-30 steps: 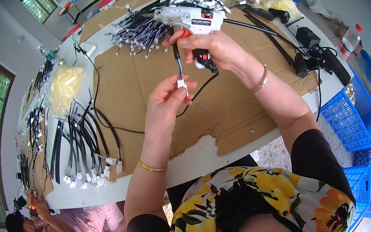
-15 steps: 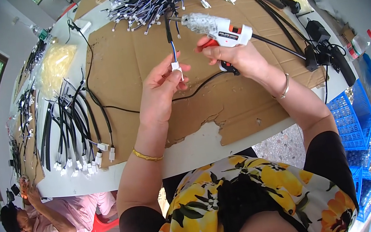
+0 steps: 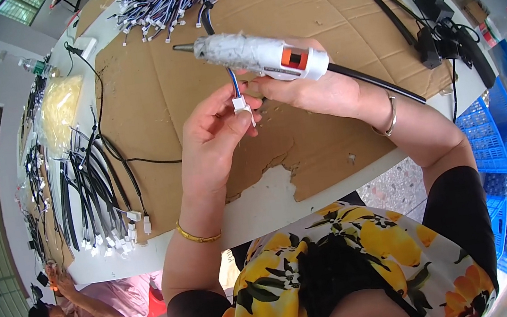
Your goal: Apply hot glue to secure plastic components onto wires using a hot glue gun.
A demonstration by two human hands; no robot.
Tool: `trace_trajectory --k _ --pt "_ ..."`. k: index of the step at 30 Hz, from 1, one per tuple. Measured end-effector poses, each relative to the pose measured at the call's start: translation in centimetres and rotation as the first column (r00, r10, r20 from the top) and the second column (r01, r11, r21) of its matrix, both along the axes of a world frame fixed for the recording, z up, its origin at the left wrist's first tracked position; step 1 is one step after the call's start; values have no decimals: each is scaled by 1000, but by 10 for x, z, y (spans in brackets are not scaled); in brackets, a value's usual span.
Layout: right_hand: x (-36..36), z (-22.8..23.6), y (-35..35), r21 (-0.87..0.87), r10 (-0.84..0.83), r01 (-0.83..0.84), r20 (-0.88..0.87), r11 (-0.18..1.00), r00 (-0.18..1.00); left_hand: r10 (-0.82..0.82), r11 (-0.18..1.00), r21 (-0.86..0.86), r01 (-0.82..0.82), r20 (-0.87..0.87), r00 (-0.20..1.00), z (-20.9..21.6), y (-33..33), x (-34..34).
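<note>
"White connector [image 3: 239, 103]: how far along?"

"Its wires [image 3: 235, 84] look already fitted; whether gluing is done or left, I can't tell."

"Where's it held?"

"Above the cardboard [image 3: 154, 94], pinched in the left hand [image 3: 213, 128]; the right hand [image 3: 319, 94] curls round the glue gun [image 3: 245, 52]."

Cardboard [image 3: 148, 102] lies on the table [image 3: 266, 199] beneath the glue gun [image 3: 252, 55], wire pile [image 3: 164, 5] behind, cables [image 3: 96, 184] left, crates [image 3: 485, 137] right.

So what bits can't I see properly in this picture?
All in the head view:
Glue gun: its grip is hidden behind its body and the right hand.
White connector: part is covered by the left hand.
Wire pile: cut off by the top edge.
Co-worker's hands: too small to tell what they hold.
</note>
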State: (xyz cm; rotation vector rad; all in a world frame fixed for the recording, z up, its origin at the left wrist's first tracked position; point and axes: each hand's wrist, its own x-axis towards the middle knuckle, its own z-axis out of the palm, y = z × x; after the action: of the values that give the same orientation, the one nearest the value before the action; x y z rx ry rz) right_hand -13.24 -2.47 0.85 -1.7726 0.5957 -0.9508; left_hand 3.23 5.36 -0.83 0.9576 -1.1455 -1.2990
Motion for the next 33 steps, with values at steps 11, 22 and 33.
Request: trace_trajectory --k 11,22,33 --pt "-2 1 -1 19 38 -37 -57 999 998 37 998 -61 -31 94 995 -5 3 -3" --pt "-3 -3 -4 -3 -1 1 -39 1000 999 50 997 -73 -40 130 990 -6 3 -6" --pt "1 -7 -1 -24 -76 74 -110 997 991 53 996 -77 -43 137 989 -5 4 -6"
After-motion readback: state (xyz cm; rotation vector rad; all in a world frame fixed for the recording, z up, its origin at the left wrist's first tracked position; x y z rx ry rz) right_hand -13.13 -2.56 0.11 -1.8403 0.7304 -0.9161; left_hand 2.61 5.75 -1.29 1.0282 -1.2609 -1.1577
